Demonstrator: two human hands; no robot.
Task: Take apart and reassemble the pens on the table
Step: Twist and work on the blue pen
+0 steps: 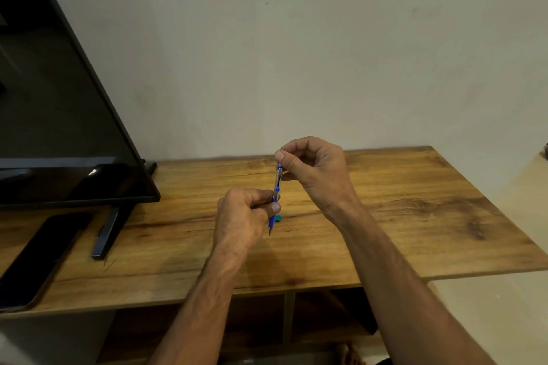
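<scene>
A blue and clear pen [276, 187] is held nearly upright above the wooden table [385, 216], tip pointing down. My left hand [244, 218] grips its lower blue barrel between thumb and fingers. My right hand [314, 169] pinches the pen's top end with thumb and forefinger. A small teal piece [278, 218] lies on the table just behind the pen's tip, partly hidden by my left hand.
A black TV screen [59, 127] stands at the left on a black foot [106, 231]. A dark phone [38, 258] lies flat at the front left edge. The wall rises right behind the table. Open shelves [296, 320] sit under the tabletop.
</scene>
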